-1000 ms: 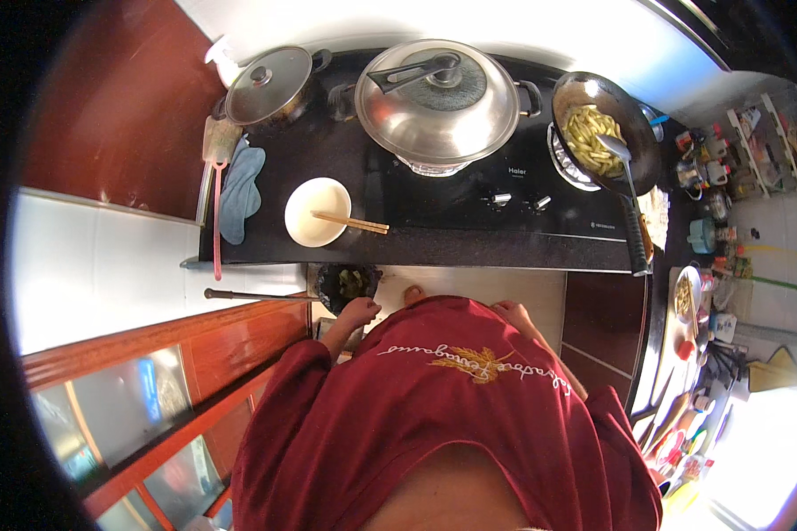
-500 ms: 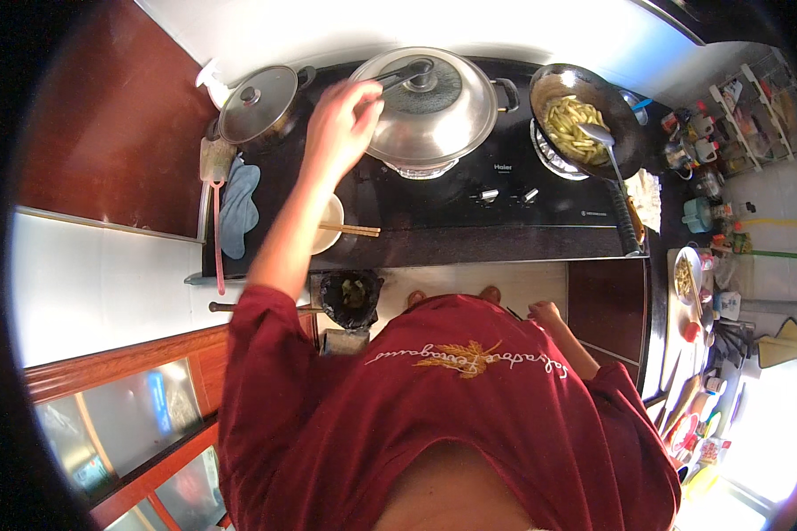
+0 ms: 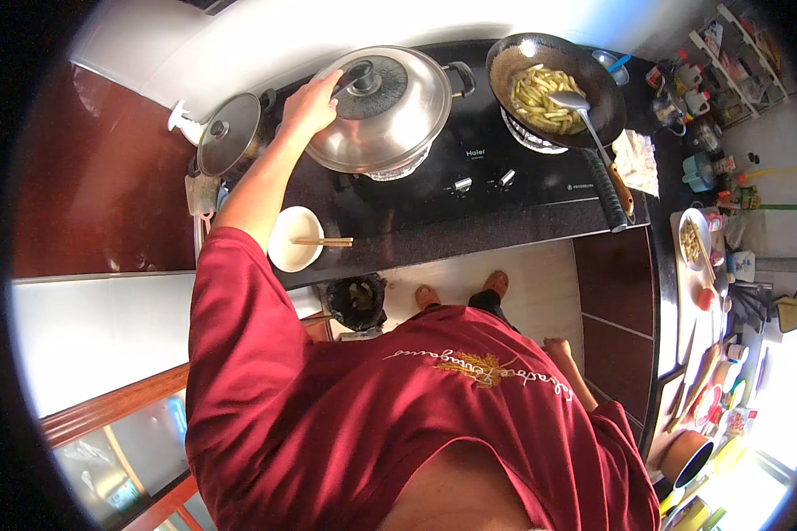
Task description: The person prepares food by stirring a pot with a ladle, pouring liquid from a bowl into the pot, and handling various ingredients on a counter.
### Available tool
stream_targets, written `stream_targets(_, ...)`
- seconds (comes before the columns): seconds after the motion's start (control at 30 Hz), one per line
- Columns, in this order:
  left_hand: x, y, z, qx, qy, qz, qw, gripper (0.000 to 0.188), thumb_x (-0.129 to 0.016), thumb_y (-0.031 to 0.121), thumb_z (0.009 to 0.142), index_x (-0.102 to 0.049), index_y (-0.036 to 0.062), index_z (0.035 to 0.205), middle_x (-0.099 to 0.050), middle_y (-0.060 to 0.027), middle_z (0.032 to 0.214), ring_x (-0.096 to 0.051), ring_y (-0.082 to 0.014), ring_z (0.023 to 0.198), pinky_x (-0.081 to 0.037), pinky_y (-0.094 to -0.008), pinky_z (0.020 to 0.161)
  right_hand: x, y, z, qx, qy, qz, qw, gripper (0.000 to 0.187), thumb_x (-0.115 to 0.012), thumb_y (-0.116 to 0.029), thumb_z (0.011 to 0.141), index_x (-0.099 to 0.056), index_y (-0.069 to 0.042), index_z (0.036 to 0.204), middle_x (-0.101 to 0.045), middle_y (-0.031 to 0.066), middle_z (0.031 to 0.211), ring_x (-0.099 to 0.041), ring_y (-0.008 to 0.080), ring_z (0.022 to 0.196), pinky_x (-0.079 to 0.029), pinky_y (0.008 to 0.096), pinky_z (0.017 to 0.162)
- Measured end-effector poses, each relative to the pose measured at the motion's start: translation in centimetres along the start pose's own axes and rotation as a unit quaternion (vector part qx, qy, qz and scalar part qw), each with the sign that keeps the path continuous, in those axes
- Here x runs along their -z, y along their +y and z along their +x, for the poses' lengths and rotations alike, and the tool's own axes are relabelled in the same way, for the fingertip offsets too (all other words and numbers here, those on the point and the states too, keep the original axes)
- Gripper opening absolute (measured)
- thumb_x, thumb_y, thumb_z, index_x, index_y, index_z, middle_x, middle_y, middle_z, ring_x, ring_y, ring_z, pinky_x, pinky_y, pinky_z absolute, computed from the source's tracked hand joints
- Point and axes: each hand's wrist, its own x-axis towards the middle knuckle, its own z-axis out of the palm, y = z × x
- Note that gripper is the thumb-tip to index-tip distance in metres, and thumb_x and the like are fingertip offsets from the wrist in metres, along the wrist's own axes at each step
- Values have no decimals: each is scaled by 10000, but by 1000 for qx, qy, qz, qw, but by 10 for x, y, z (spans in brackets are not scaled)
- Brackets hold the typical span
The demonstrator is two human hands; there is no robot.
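Observation:
My left hand (image 3: 310, 106) is stretched over the left burner, its fingers closed at the black handle (image 3: 356, 78) of a large domed steel lid (image 3: 416, 106) with a dark glass centre. The lid sits over the left burner. Down by my right side hangs my right hand (image 3: 556, 347), small and partly hidden by my shirt, its fingers hard to make out. On the right burner a dark wok (image 3: 607, 88) holds pale green strips of food (image 3: 540, 93), with a metal spatula (image 3: 576, 102) resting in it. A white bowl (image 3: 283, 252) with chopsticks (image 3: 332, 242) stands below my left forearm.
A smaller lidded pot (image 3: 230, 133) and a white spray bottle (image 3: 184, 124) stand at the far left. The wok's handle (image 3: 607, 195) juts over the counter's front edge. A bin (image 3: 356, 301) is on the floor. Along the right counter are a plate of food (image 3: 692, 232) and several jars.
My view has shifted, so the stove sits further left in the picture. My left hand stays at the lid's handle, and more of the white bowl shows.

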Motion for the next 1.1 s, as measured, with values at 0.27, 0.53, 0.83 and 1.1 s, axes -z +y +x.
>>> stream_targets(0.27,27,-51,40,-47,66,-230,970,522,-601,88,828,-481,199,1324,-640,-136,1095,-615,-227,989,-459,-322,864,10,64,36,-38,-41,7,998,189,-540,-258,875,-524,-69,870,-583,98,729,-529,201,488,-418,330,398)
stream_targets(0.53,67,-75,25,-66,73,-354,930,498,-641,67,815,-509,84,1294,-635,-95,1110,-597,-156,969,-458,-270,853,-50,-85,0,48,-79,65,994,249,-574,-220,842,-570,-18,987,-611,89,773,-549,151,543,-442,275,447)
stream_targets(0.83,84,-129,-75,250,53,-631,732,322,-613,198,884,-540,74,1173,-646,-98,894,-508,-88,594,-385,-209,460,-48,-98,9,87,-111,-133,981,255,-545,-224,861,-591,-5,985,-633,96,768,-573,147,522,-453,271,413)
stream_targets(1.1,-29,-193,-235,199,148,-861,444,329,-570,172,903,-462,-19,1148,-587,-265,1041,-587,-271,774,-507,-358,693,-39,-74,27,148,-113,-218,958,249,-540,-233,878,-586,-8,975,-631,108,753,-574,166,512,-460,293,417)
